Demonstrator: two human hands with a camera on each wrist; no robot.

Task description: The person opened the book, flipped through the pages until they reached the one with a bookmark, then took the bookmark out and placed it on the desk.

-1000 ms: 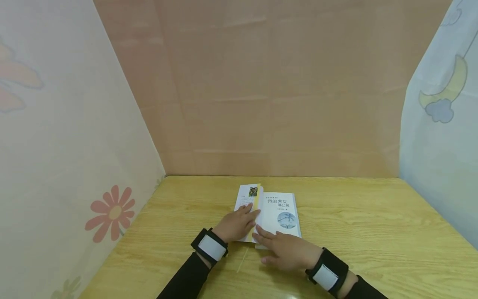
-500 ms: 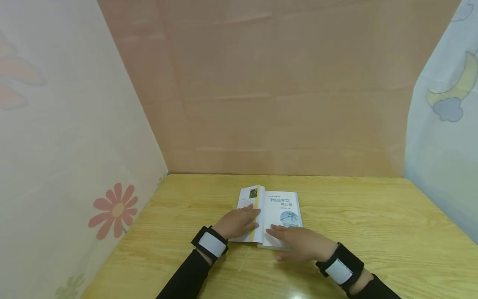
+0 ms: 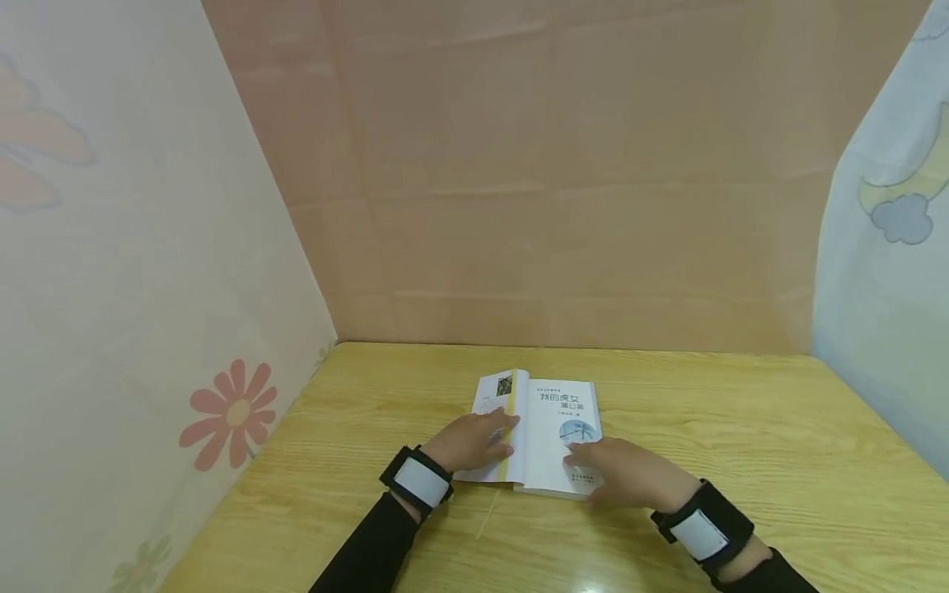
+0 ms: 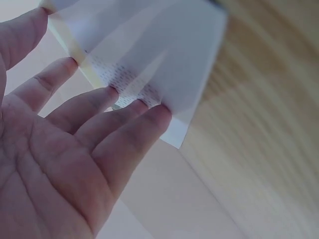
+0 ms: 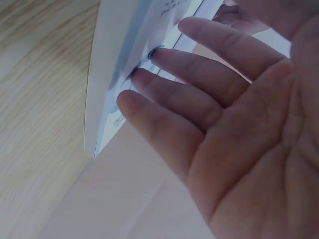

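Note:
An opened paperback book [image 3: 544, 428] lies on the wooden table, its title page showing a round blue picture and dark characters. To its left the cover flap [image 3: 493, 394], with a small photo and a yellow strip, is spread out flat. My left hand [image 3: 470, 441] rests on that flap with spread, straight fingers; the left wrist view shows its fingertips [image 4: 158, 113] against the printed text. Over the lower right of the title page lies my right hand [image 3: 623, 471]. Its fingers [image 5: 169, 107] are extended, with the tips at the page in the right wrist view.
A thin ribbon bookmark [image 3: 487, 512] trails from the book's lower edge across the table [image 3: 741, 461]. Behind the table stands a brown backdrop [image 3: 563, 206]. Pale patterned sheets [image 3: 133, 272] rise at the left and right sides.
My right hand has moved rightward from the book's fold across the title page to its lower right part. The left hand has stayed on the cover flap. The head view has shifted slightly.

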